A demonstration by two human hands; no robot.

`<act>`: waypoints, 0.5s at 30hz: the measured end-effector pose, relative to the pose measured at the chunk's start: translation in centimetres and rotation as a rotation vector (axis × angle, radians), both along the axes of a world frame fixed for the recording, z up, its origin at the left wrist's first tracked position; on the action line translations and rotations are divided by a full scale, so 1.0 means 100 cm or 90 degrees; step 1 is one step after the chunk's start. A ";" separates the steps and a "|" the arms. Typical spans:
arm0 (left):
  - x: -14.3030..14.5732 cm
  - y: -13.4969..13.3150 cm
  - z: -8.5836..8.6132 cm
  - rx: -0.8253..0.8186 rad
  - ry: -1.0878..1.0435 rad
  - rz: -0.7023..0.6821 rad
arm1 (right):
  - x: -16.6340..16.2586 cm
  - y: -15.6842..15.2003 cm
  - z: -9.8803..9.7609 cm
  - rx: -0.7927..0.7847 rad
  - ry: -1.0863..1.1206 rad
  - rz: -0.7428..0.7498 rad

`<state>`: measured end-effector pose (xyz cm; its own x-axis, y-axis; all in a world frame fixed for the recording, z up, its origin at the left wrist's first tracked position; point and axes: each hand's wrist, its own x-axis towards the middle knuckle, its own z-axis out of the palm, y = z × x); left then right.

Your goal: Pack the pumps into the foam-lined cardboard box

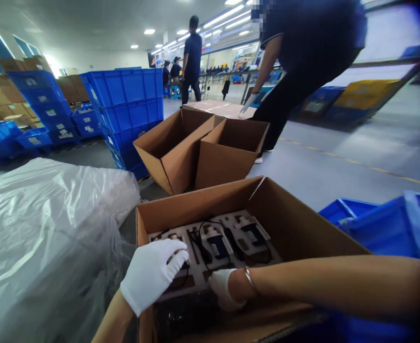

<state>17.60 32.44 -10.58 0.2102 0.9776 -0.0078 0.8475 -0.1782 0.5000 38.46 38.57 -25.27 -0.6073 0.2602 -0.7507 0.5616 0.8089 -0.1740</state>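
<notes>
An open cardboard box (195, 202) in front of me holds a pale foam tray (195, 274). Set in its cut-outs are white and dark-blue devices with black cables, one in the middle (217, 243) and one at the right (251, 232). My left hand (154, 271), in a white glove, curls its fingers over a third device (174, 237) at the left, mostly covered by the hand. Down in the near part of the box is my gloved right hand (226, 288), its fingers bunched by the tray's front edge; their tips are hidden. Dark, shiny items (184, 314) lie below it.
Clear plastic sheeting (52, 228) covers a bulky pile at left. Two open cardboard boxes (179, 164) (227, 157) stand beyond mine, beside stacked blue crates (127, 90). More blue crates (384, 228) are at right. A co-worker (302, 47) bends close by; another person (192, 62) stands farther off.
</notes>
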 end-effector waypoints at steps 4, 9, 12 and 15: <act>0.002 0.000 0.002 -0.020 0.006 0.024 | -0.024 -0.006 0.032 -0.032 0.013 0.095; -0.013 0.006 -0.011 -0.100 0.054 0.057 | -0.028 0.006 0.114 -0.065 0.150 0.080; -0.031 0.016 -0.030 -0.124 0.045 0.029 | 0.030 0.023 0.192 0.008 0.224 -0.030; -0.045 0.025 -0.049 -0.108 -0.013 -0.005 | 0.134 0.030 0.262 0.153 0.386 -0.290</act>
